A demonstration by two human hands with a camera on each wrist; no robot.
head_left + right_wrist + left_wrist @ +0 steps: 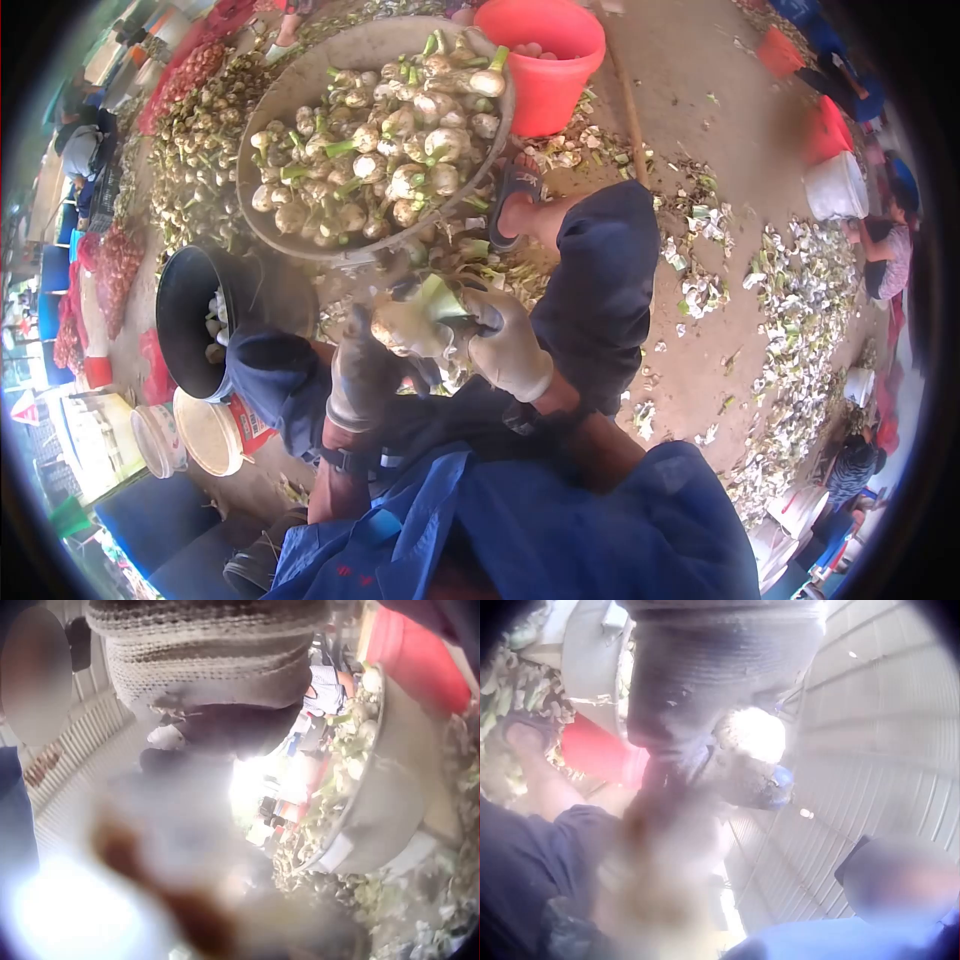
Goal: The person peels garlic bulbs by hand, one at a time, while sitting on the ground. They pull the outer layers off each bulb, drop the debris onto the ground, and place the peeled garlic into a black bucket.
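Both hands wear pale knit work gloves with dark palms and meet in front of the lap. My left hand [365, 375] grips a garlic bulb [402, 325], whose pale round side shows between the gloved fingers [739, 784] in the left wrist view. My right hand [508, 345] has its fingers curled at the bulb's green stem [438, 298] and pinches it. Ahead of the hands stands a wide round tub [365, 245], heaped with garlic bulbs [400, 125] with short green stems. Blur hides the fingertips in the right wrist view.
A black bucket [175, 330] with white cloves inside stands by the left knee. A red bucket [545, 95] is beyond the right foot. Garlic peelings [790, 340] litter the floor. Lidded pails [210, 435] stand at the left, and other people sit around the edges.
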